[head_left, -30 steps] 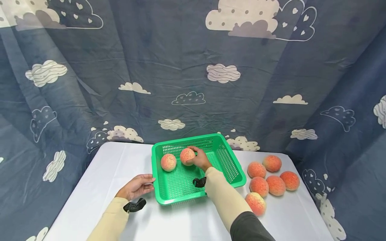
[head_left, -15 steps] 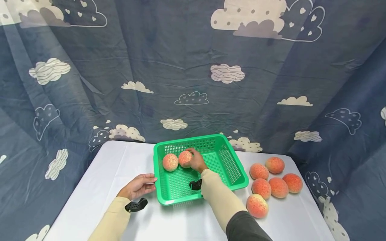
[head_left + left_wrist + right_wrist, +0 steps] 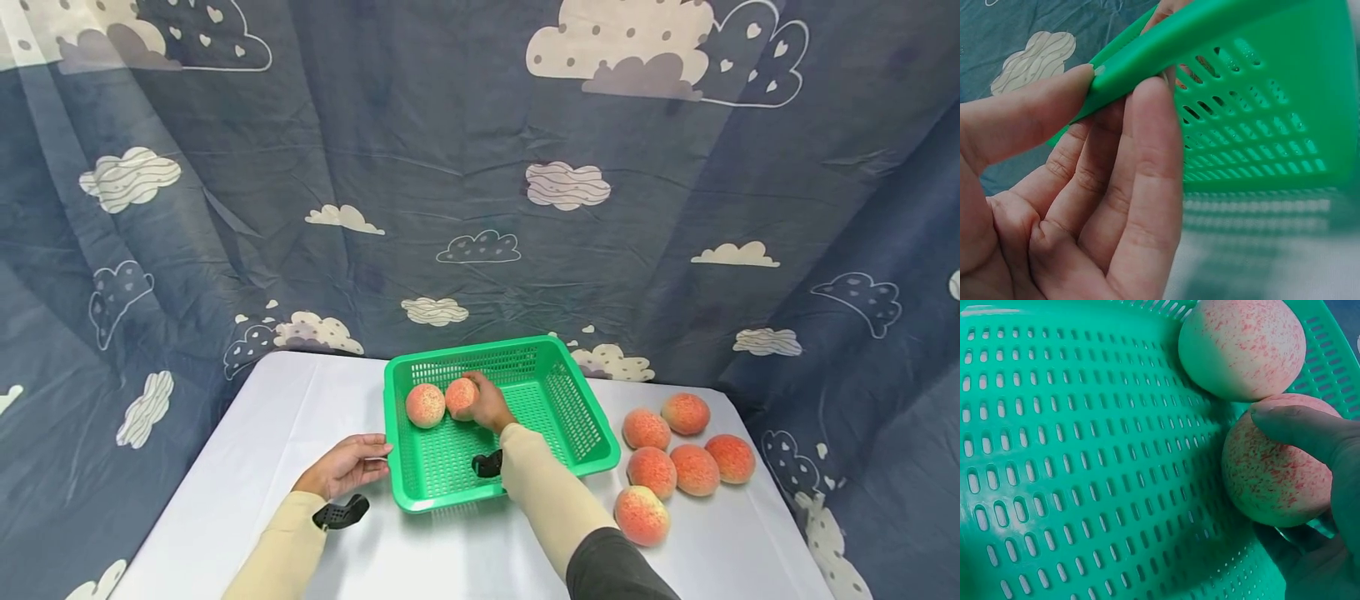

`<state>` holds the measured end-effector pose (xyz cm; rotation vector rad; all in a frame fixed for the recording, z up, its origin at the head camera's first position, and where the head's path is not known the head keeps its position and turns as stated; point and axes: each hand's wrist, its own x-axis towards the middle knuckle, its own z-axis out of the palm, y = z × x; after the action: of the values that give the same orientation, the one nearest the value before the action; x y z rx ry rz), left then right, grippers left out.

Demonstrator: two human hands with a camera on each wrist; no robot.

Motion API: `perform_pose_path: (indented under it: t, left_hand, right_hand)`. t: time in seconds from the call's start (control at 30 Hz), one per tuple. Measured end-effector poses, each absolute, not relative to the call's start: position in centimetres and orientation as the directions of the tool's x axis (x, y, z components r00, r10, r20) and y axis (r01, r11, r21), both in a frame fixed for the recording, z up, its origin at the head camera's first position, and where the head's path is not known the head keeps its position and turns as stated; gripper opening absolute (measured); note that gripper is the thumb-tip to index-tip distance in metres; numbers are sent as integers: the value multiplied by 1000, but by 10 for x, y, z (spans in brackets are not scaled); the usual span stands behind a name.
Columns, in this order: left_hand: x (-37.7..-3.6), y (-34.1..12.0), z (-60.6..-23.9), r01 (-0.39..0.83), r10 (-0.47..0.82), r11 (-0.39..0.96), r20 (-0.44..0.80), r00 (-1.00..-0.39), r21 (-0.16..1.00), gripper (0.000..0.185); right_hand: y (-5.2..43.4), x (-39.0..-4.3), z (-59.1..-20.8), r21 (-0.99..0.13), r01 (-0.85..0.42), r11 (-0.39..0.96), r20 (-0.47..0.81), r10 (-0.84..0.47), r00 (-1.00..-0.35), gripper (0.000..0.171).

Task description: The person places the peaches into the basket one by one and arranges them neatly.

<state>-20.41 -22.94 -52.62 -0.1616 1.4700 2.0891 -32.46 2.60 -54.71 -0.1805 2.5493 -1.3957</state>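
Observation:
A green plastic basket [image 3: 450, 492] with slotted walls stands on the white table. My left hand [image 3: 348, 467] pinches its left rim; in the left wrist view the thumb [image 3: 1054, 106] lies over the rim and the fingers [image 3: 1154, 162] are beneath it. Inside the basket, my right hand [image 3: 491, 404] grips a peach [image 3: 1272, 469], thumb across its top and fingers curled under the far side. Beside it lies another peach [image 3: 425, 406], paler and speckled, against the basket's left side. In the right wrist view the two peaches sit right up against each other.
Several more peaches [image 3: 652, 472] lie grouped on the table [image 3: 742, 550] to the right of the basket. The nearest peach [image 3: 642, 516] has a yellow patch. A dark blue cloud-print curtain [image 3: 480, 192] hangs behind the table and along its sides.
My right hand has moved the gripped peach left, closing the gap to the other peach. The left hand keeps its hold on the rim. The head view has shifted slightly.

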Motion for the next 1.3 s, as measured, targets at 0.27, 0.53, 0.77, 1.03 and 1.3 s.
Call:
perform_pose_path:
  t: [0.27,0.53,0.77,1.03,1.3]
  left_hand:
    - [-206,-228,-526,-519,373,-224,-419,-828,825,12]
    - [-205,-225,-526,-520,359,-203,-431,-828,829,12]
    - [-204,-228,-526,-517,373,-218,-419,-828,828,13]
    - [-200,-230,-522,-530,362,-209,-439,-822,822,16]
    - [-201,-226,-519,-529,369,-214,-433,-822,821,13]
  right_hand:
    - [32,-324,-540,-863,8,505,-152,-244,-958,76]
    - [51,-317,-526,-873,40,487,-183,-249,-951,73]
    - [66,-310,-509,-897,24,442,-156,-264,-952,76]
    - [94,-296,-494,-924,65,378,-182,-283,-942,75]
    - [137,-284,-475,-939,44,340,-183,-389,-903,67]
